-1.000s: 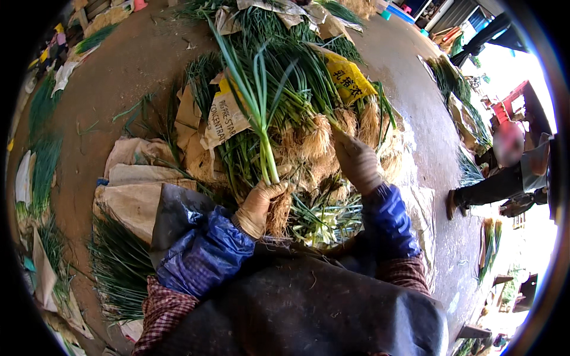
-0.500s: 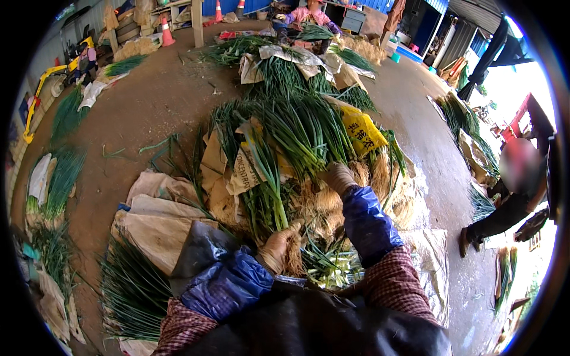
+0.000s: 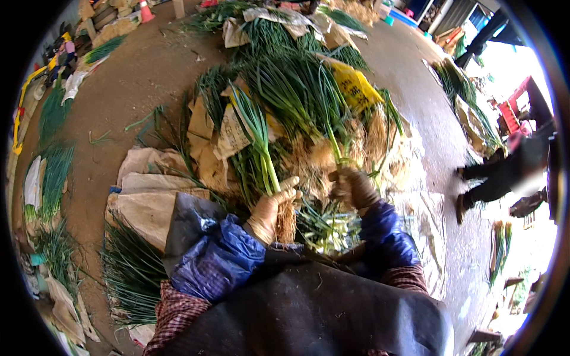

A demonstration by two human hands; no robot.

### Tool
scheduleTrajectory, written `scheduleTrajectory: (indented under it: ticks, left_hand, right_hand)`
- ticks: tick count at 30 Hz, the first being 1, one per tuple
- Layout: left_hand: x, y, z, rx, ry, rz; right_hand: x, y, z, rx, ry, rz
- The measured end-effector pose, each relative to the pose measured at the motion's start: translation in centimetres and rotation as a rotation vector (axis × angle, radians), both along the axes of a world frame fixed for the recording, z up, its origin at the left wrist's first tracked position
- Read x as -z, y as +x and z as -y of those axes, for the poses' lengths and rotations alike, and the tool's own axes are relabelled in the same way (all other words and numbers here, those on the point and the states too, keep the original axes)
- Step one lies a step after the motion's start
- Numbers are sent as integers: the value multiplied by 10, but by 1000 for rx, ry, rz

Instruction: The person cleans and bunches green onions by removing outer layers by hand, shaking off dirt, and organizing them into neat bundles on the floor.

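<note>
My left hand (image 3: pixel 265 216), in a pale glove, is closed around the white lower ends of a small bunch of green onions (image 3: pixel 261 142). Their brown roots hang below my palm, and the leaves point away from me. My gloved right hand (image 3: pixel 358 188), slightly blurred, is closed on the root end of another green onion (image 3: pixel 335 147). Beyond both hands lies a heap of green onions (image 3: pixel 279 83) with its stringy roots (image 3: pixel 309 155) toward me. Stripped leaves and pale stalk pieces (image 3: pixel 329 228) lie between my forearms.
A yellow printed sack (image 3: pixel 356 86) and brown paper sacks (image 3: pixel 202 148) lie about the heap. Folded tan sacking (image 3: pixel 148 204) and more green onions (image 3: pixel 133 273) are at my left. A dark apron (image 3: pixel 297 308) covers my lap. Another person (image 3: pixel 504 178) is at the right.
My right hand has drawn back from the heap toward me, bringing a green onion with it. My left hand keeps its bunch, now held more upright. The view has tilted downward.
</note>
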State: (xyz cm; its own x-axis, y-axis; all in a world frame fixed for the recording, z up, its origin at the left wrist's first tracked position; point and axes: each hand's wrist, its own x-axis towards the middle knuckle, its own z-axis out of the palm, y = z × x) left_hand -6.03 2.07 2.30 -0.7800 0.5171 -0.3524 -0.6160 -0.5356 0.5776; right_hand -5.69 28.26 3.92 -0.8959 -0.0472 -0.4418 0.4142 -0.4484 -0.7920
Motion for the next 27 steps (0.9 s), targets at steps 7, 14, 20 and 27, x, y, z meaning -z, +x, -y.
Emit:
scheduleTrajectory:
  ticks: [7,14,20,27]
  left_hand:
    - [21,2,-17,166,150,-284]
    - [27,11,-21,92,-10,-71]
    - [34,12,-20,19,-14,-46]
    - [22,25,-30,-77,14,-155]
  right_hand:
    - [-2,28,56,-345,107,-422]
    - [17,12,56,67,382,-358]
    - [25,49,59,62,539,-481]
    - [-8,78,78,172,578,-626]
